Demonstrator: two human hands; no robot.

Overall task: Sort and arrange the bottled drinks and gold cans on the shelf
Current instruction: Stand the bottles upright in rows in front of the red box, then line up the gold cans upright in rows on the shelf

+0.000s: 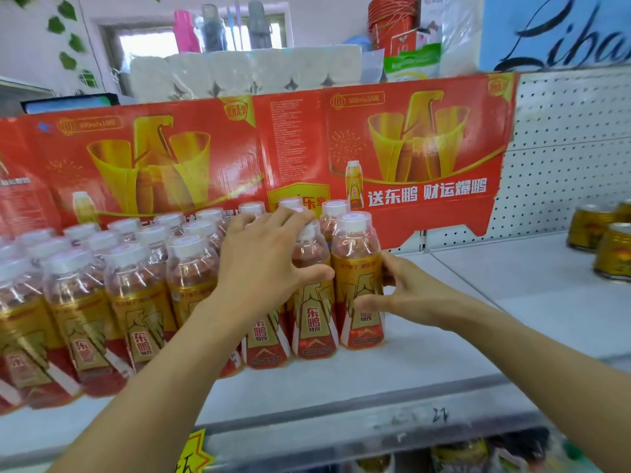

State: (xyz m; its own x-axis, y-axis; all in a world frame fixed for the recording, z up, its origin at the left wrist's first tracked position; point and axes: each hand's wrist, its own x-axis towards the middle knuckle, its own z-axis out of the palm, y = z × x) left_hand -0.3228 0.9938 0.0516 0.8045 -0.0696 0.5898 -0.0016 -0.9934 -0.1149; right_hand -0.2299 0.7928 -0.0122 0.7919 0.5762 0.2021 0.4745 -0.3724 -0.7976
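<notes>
bottled drinks [191, 268]: gold-red labels, white caps | left hand [263, 254] grips one | right hand [406, 295] pinches end bottle [358, 278]

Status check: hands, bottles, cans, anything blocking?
Left hand grips a front-row bottle near its neck. Right hand holds the end bottle. Gold cans apart at far right. Shelf between them bare.
</notes>
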